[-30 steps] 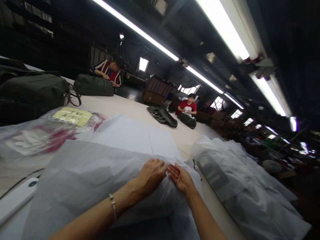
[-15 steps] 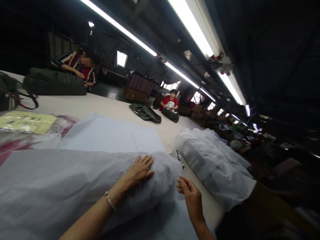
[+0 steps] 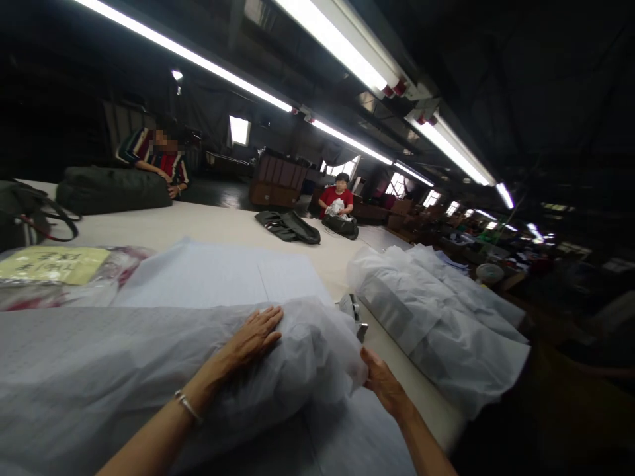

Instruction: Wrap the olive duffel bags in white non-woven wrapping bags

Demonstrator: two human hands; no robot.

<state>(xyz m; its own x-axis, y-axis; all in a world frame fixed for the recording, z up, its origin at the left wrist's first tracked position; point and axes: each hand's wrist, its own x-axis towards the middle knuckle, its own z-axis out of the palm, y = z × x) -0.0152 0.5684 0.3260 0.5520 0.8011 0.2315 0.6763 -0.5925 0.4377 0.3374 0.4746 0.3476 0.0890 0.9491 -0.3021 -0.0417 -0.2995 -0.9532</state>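
A large, frosted white plastic bag (image 3: 124,363) with something bulky inside lies across the table in front of me. My left hand (image 3: 255,334) rests flat on its upper side, fingers stretched out and empty. At the bag's gathered right end my right hand (image 3: 384,380) is closed on the thin plastic, thumb up; part of its fingers is behind the film. Beneath and behind the bag lie pale blue-white sheets (image 3: 223,271). Close to the bag's right end stands a small grey metal device (image 3: 351,309), whose kind I cannot make out.
More filled white plastic bags (image 3: 436,324) lie along the right edge of the table (image 3: 213,225). At left are a clear package with a yellow label (image 3: 54,264) and dark green bags (image 3: 116,190). Two people (image 3: 151,158) work across the table, near other dark bags (image 3: 288,226).
My right hand has moved onto the bag's right end and closed on the plastic. My left hand has slid slightly left along the bag. The camera view has tilted a little.
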